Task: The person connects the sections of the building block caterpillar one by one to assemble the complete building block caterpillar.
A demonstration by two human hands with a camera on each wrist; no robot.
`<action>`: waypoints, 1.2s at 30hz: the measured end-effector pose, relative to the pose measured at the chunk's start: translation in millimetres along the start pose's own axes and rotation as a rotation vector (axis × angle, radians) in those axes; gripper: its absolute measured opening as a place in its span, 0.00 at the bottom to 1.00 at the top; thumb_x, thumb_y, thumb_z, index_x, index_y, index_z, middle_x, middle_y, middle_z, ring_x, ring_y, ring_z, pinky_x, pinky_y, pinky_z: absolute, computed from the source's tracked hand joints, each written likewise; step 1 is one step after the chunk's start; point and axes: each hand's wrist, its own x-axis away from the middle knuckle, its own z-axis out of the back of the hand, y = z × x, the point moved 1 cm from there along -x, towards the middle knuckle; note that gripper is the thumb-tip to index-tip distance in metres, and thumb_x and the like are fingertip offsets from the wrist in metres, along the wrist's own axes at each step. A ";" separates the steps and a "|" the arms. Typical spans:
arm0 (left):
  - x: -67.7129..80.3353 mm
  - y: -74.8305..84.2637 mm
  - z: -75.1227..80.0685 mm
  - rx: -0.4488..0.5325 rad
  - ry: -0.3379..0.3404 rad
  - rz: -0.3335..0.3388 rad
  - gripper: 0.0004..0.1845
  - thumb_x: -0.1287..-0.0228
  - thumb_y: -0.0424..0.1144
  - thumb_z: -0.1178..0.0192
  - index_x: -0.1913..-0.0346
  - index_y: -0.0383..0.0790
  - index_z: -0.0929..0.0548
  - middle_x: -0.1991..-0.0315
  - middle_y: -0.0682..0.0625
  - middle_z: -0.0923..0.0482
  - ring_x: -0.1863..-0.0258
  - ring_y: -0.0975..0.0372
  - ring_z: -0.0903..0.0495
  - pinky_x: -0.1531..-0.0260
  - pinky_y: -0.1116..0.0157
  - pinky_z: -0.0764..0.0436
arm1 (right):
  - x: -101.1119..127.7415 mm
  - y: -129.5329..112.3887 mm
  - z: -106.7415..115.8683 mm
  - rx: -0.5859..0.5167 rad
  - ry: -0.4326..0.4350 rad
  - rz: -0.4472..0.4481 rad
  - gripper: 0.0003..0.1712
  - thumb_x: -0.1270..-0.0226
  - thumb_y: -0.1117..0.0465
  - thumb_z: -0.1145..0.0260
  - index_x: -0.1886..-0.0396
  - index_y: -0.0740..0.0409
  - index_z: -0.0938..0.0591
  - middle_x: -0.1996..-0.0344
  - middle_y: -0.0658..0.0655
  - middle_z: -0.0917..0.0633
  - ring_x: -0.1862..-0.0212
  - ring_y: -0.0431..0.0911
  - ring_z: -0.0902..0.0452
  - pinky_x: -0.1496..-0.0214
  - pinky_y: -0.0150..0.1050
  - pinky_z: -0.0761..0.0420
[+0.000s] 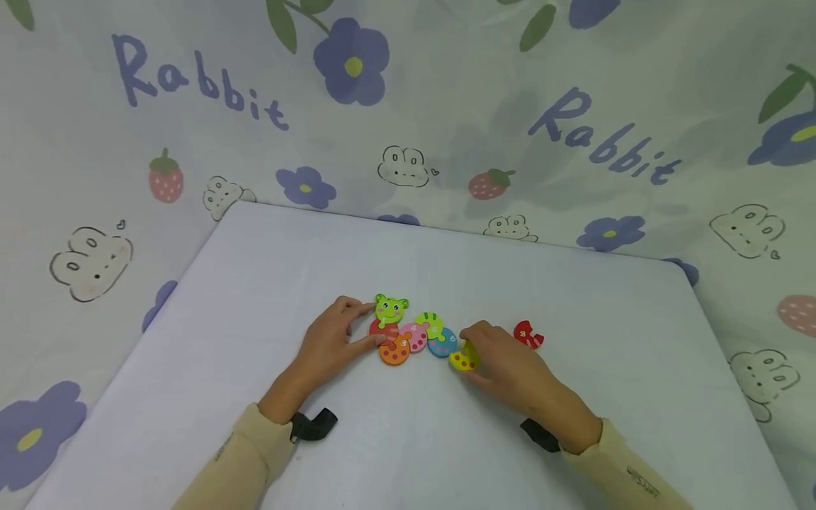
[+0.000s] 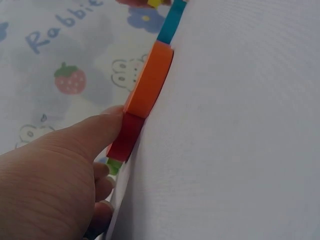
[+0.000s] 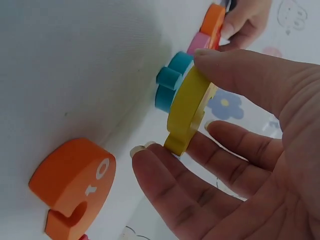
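A row of joined caterpillar puzzle pieces lies on the table, starting with a smiling green head. My left hand holds this end, fingertips at the head's side and thumb on the red piece. Beyond that come an orange piece, a pink one, a striped green one and a blue one. My right hand pinches a dotted yellow piece between thumb and fingers, tilted close beside the blue piece.
A loose red piece marked 8 lies right of my right hand. In the right wrist view an orange piece marked 10 is near the fingertips. The white table meets a rabbit-print cloth at its back edge.
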 end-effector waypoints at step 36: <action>-0.2 -1.7 1.2 0.005 0.009 -0.005 0.37 0.40 0.57 0.23 0.30 0.45 0.19 0.47 0.51 0.24 0.65 0.63 0.29 0.67 0.64 0.26 | -5.6 -4.4 -17.5 0.007 0.003 0.016 0.36 0.45 0.48 0.15 0.40 0.55 0.17 0.45 0.53 0.15 0.48 0.47 0.22 0.47 0.40 0.17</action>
